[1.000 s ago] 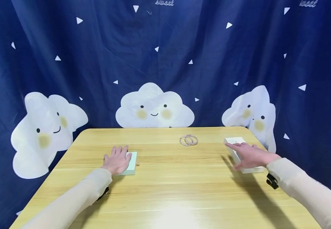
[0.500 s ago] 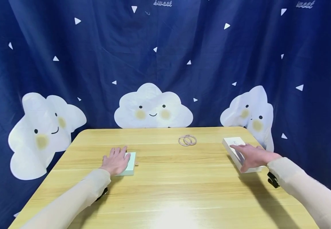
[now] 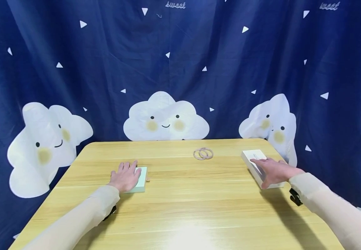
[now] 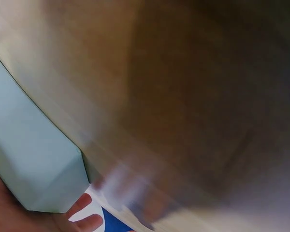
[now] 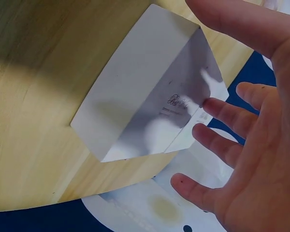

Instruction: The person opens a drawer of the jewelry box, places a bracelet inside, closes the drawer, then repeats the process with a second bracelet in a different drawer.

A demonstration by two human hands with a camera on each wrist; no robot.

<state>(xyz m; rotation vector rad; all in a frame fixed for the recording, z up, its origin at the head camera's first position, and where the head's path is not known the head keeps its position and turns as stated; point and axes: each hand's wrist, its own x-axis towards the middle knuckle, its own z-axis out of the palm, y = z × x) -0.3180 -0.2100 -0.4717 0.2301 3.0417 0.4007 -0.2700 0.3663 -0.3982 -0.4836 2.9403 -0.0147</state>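
Observation:
On the left side of the table, my left hand [image 3: 124, 177] lies across a mint-green box [image 3: 141, 180], fingers extended. The left wrist view has this mint box [image 4: 34, 135] at its left edge, with part of the hand [image 4: 9, 208] below it; the rest there is blurred. Over on the right, my right hand [image 3: 275, 172] is spread above a long white box [image 3: 252, 163], thumb near its front left edge. Seen from the right wrist, the fingers are straight and apart beside the white box [image 5: 121, 82], whose top bears dark script and the hand's shadow.
Two overlapping pinkish rings [image 3: 203, 153] lie toward the back of the wooden table [image 3: 180, 205]. A small tan tab [image 3: 148, 180] sticks out at the mint box's right side. Behind the table hangs a blue curtain [image 3: 180, 76] with smiling clouds.
My right hand has shifted a little rightward over the white box, its thumb coming to the box's front left edge. The left hand stays on the mint box. The head view has drifted slightly.

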